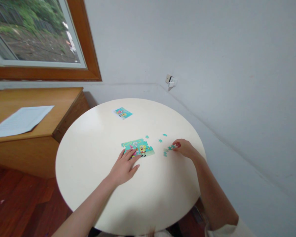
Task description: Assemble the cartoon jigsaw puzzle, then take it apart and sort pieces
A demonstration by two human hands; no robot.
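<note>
A partly assembled cartoon jigsaw puzzle (138, 147) lies near the middle of the round white table (93, 148). My left hand (124, 166) rests flat on the table, fingers stretched out, with the fingertips touching the puzzle's lower left edge. My right hand (185, 147) is curled, pinching a teal puzzle piece (172, 147) beside a small cluster of loose pieces (165, 152). Three more loose teal pieces (160, 140) lie between the puzzle and my right hand.
A small reference picture card (123, 113) lies at the table's far side. A wooden desk (39, 131) with white paper (21, 120) stands to the left under a window (34, 33). Grey walls close in behind and to the right, with a wall socket (171, 80).
</note>
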